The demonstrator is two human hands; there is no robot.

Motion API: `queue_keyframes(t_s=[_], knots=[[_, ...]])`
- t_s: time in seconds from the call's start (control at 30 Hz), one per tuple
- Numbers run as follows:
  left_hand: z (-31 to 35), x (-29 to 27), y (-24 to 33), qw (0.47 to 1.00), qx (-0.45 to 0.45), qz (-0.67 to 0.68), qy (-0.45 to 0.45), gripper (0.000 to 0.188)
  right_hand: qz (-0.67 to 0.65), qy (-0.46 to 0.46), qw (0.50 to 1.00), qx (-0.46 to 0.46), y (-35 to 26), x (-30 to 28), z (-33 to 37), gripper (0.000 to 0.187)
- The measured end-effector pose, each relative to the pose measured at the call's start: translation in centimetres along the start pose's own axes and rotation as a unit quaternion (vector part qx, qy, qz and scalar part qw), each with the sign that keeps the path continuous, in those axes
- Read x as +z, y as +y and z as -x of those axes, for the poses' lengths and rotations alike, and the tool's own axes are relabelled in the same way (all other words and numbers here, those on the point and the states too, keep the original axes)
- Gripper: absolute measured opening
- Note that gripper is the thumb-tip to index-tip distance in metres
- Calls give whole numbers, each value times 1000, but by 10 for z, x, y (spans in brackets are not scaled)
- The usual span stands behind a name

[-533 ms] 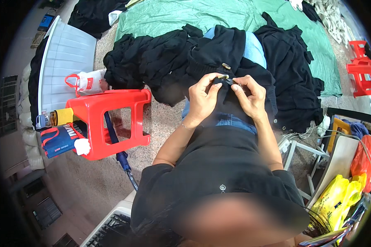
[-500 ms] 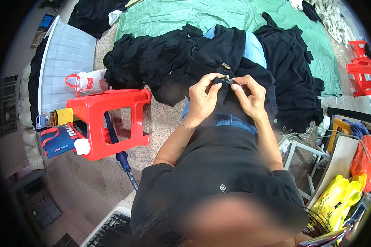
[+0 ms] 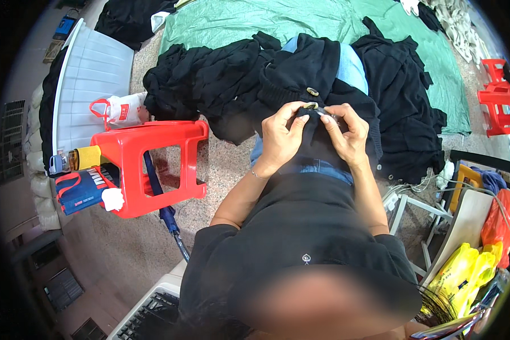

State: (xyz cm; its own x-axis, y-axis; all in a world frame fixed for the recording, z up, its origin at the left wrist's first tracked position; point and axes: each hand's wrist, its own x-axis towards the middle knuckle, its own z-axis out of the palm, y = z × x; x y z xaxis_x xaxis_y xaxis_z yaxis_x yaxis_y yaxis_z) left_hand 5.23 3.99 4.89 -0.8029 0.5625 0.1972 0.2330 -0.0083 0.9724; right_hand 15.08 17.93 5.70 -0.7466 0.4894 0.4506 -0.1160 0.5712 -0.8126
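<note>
Black knit: a dark garment (image 3: 317,85) lies across the person's lap, pulled up toward the chest, and both hands are on it.
Left hand (image 3: 279,139): fingers pinched on a fold of the garment right next to a small brownish button (image 3: 310,105).
Right hand (image 3: 345,133): also pinched shut on the cloth at that button, thumb and fingertips pressed together. Might be holding something thin there, can't tell at this size.
Second button (image 3: 312,91): sits a bit higher on the same front edge, hands are off it.
Progress: my read is the work is mid-way along the button row. One button is in hand, one further up isn't being touched, and a small pale one shows lower on the hem at right. Can't judge from this angle whether any are finished.
Pile: more black clothes (image 3: 209,79) heaped on the floor ahead, part of it on a green sheet (image 3: 277,22), so it looks like plenty is left.
Left side: red stool (image 3: 147,164) with a dark umbrella (image 3: 161,204) under it, and a white bag (image 3: 122,109) just behind.
Right side: yellow bags (image 3: 464,272) by a white frame (image 3: 413,207).
</note>
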Motion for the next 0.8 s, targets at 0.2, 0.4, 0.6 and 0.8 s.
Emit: queue_keyframes(t_s=[0.2, 0.4, 0.6, 0.8], knots=[[-1, 0, 3, 999, 31, -34, 2, 19, 76, 8, 995, -71, -3, -2, -2, 18], [-1, 0, 6, 999, 23, -46, -1, 19, 87, 9, 993, -82, -3, -1, -2, 18], [0, 1, 8, 997, 37, -62, -5, 20, 73, 13, 993, -87, -2, 2, -2, 16], [0, -1, 14, 986, 90, -139, 1, 24, 72, 7, 995, -67, -3, 1, -1, 15]])
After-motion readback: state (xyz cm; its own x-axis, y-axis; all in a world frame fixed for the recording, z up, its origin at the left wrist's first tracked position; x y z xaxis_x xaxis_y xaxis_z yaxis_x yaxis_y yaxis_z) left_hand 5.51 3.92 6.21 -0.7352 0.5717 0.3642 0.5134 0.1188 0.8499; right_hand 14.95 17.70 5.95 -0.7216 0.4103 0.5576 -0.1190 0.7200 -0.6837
